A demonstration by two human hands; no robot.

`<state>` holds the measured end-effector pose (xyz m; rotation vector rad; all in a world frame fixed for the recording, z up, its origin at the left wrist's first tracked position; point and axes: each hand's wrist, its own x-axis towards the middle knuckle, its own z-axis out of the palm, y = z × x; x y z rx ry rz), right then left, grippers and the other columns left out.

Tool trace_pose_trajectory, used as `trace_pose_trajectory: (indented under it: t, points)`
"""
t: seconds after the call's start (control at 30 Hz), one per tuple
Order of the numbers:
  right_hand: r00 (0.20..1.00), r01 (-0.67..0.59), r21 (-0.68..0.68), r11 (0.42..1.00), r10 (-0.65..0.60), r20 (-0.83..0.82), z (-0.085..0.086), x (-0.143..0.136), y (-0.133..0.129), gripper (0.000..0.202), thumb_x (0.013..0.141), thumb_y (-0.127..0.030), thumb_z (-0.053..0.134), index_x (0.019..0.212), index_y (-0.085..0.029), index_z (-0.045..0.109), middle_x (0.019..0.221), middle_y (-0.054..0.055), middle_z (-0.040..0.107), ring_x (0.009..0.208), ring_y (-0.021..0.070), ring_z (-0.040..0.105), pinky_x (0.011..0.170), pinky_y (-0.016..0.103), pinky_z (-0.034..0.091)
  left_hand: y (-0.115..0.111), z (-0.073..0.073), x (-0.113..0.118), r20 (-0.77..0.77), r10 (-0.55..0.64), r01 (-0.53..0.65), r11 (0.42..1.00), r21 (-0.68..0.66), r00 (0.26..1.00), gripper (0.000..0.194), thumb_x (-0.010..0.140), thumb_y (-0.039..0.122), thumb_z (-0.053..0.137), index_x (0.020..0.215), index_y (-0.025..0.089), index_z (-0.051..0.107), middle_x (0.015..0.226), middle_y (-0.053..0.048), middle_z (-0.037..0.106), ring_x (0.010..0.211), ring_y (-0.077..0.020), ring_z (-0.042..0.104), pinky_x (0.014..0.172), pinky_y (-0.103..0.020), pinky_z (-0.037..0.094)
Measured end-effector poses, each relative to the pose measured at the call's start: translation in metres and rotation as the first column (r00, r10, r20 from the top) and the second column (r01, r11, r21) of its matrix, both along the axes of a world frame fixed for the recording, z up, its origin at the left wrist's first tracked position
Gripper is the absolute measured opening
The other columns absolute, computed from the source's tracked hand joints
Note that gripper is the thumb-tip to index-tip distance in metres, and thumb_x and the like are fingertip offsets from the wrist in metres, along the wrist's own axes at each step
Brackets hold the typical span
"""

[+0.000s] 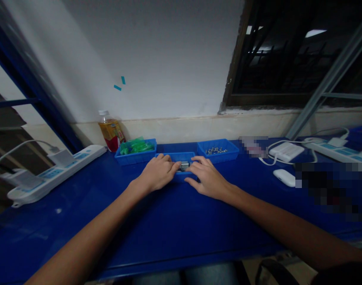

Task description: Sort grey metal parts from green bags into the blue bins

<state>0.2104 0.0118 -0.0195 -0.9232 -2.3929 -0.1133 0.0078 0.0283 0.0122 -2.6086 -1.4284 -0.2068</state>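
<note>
The work looks to be near its start, or at least nothing in view looks put together yet. The metal bits (184, 165) lie in the middle tray (183, 154), which sits on the blue table (169, 229), and both hands are right there at it. The left hand (158, 172) is curled over the left side of the tray, with its thumb reaching in to the metal bits; its fingertips are hidden, so I can't tell if it has hold of one. The right hand (209, 178) is about half open over the right side, its fingers bent toward the bits and its thumb sticking out apart from them, down by the front of the tray. I can't tell if it grips anything. Two more trays stand close by, one on each side. The left tray (135, 159) has a pile of green stuff (137, 145) in it, and the right tray (220, 156) has lots of tiny shiny parts (215, 150). No hand touches either of those, and both still have things in them. So, as far as I can see, nothing looks done, and plenty of parts are left in all three trays.
</note>
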Motion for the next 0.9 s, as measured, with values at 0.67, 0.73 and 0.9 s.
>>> trace_pose_trajectory:
  t: [0.67, 0.73, 0.9]
  points:
    - [0.730, -0.239, -0.632, 0.738, -0.293, -0.618, -0.016, -0.017, 0.008, 0.084, 0.076, -0.047, 0.065, 0.141, -0.023, 0.017, 0.128, 0.016, 0.051, 0.114, 0.0281, 0.054, 0.096, 0.050, 0.044, 0.017, -0.034, -0.013, 0.836, 0.410, -0.316, 0.899, -0.304, 0.363, 0.036, 0.092, 0.039, 0.037, 0.117, 0.018, 0.051, 0.117, -0.012, 0.062, 0.108, -0.0240, 0.059, 0.090, -0.040, 0.048]
    - [0.662, -0.233, -0.615, 0.753, -0.340, -0.668, -0.013, -0.022, 0.008, 0.079, 0.078, -0.046, 0.064, 0.140, -0.024, 0.020, 0.131, 0.016, 0.050, 0.119, 0.0288, 0.051, 0.099, 0.052, 0.041, 0.010, -0.036, -0.009, 0.881, 0.331, -0.307, 0.924, -0.229, 0.339, 0.035, 0.093, 0.035, 0.034, 0.122, 0.019, 0.047, 0.121, -0.011, 0.060, 0.110, -0.0217, 0.058, 0.092, -0.038, 0.048]
    - [0.531, -0.110, -0.618, 0.778, -0.480, -0.699, -0.008, -0.039, 0.015, 0.082, 0.076, -0.049, 0.062, 0.141, -0.019, 0.021, 0.146, 0.017, 0.031, 0.135, 0.0287, 0.030, 0.109, 0.051, 0.027, 0.002, -0.032, 0.000, 0.905, 0.156, -0.352, 0.936, -0.008, 0.395, 0.035, 0.095, 0.031, 0.031, 0.125, 0.018, 0.041, 0.129, -0.011, 0.053, 0.121, -0.0188, 0.049, 0.102, -0.036, 0.041]
